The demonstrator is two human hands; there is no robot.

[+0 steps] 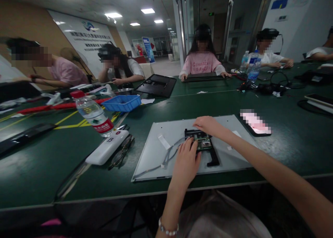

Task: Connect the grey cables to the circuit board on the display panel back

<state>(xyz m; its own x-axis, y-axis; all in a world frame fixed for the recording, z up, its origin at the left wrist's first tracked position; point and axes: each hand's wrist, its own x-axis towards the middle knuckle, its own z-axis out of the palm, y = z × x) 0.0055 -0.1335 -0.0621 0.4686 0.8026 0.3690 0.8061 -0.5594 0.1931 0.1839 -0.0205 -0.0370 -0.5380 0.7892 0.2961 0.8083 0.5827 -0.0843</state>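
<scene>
A flat grey display panel point(153, 158) lies on the table in front of me. On it sits a black plastic bracket point(213, 158) carrying a green circuit board point(204, 144), with thin grey cables point(169, 153) running off to the left. My left hand point(184, 160) grips the bracket's left side, its fingertips and thumb at the corner of the board. Over the bracket's far edge bends my right hand point(206, 125), fingers closed and pointing down. Whatever lies under its fingertips is hidden. A white strip point(163, 141) is stuck to the panel left of the bracket.
A phone point(256, 123) lies right of the panel. Left are a white power bank point(108, 148), glasses point(121, 153), a water bottle point(92, 113) and a blue tray point(122, 103). Across the table, a person point(203, 63) holds a dark flat part; several others sit around.
</scene>
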